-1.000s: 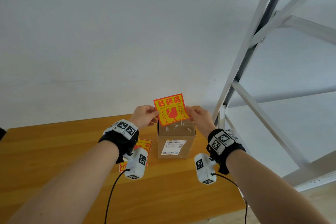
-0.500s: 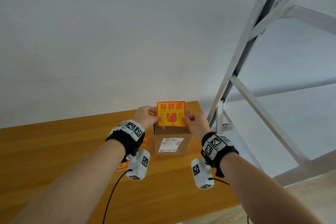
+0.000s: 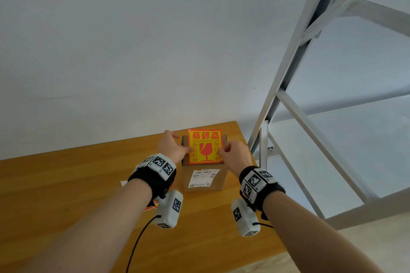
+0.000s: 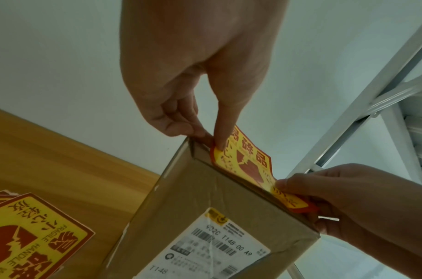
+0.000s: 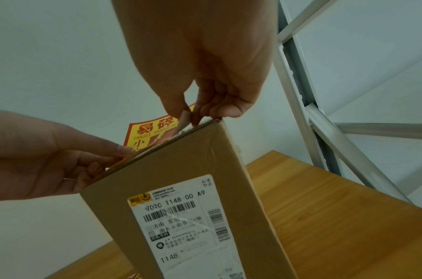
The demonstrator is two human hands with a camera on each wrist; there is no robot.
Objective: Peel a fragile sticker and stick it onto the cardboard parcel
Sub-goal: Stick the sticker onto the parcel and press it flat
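A yellow and red fragile sticker (image 3: 205, 146) lies across the top of the small cardboard parcel (image 3: 205, 182), which stands on the wooden table (image 3: 66, 184). My left hand (image 3: 187, 150) pinches the sticker's left edge between thumb and forefinger; the left wrist view shows that pinch on the sticker (image 4: 248, 162) at the parcel's (image 4: 205, 207) top corner. My right hand (image 3: 222, 151) pinches the right edge. In the right wrist view its fingers hold the sticker (image 5: 147, 134) just above the parcel (image 5: 193, 169), and the near edge looks slightly lifted.
Spare fragile stickers (image 4: 26, 236) lie on the table to the parcel's left, under my left wrist. A white shipping label (image 3: 203, 178) covers the parcel's front. A grey metal rack frame (image 3: 288, 95) rises close on the right, past the table's edge. A white wall stands behind.
Both hands have brought the sticker down from upright in the air above the parcel until it lies flat over the parcel's top. Both pinches are unchanged.
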